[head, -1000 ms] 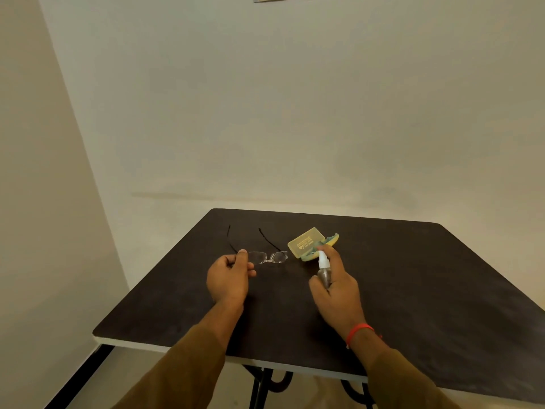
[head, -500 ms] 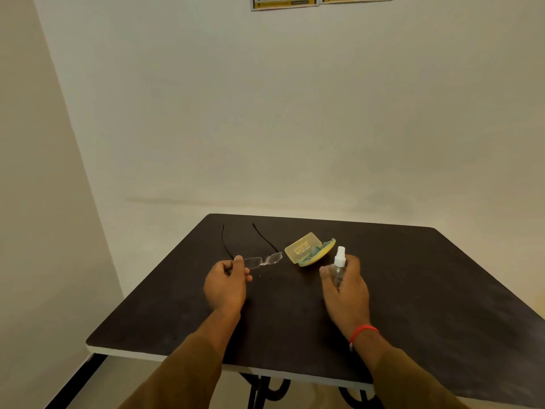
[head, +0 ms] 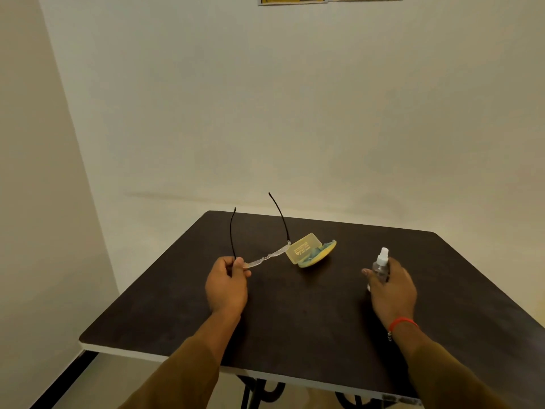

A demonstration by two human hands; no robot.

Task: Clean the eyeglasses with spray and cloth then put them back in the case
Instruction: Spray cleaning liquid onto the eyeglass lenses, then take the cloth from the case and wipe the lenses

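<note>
eyeglasses (head: 267,256) raised, pinched in left hand (head: 227,287) fingertips

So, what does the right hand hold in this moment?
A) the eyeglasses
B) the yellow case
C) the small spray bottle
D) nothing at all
C: the right hand is wrapped around the small spray bottle, white nozzle upward, while the left hand holds the eyeglasses by one end of the front, and the open yellow case lies on the table.
</note>
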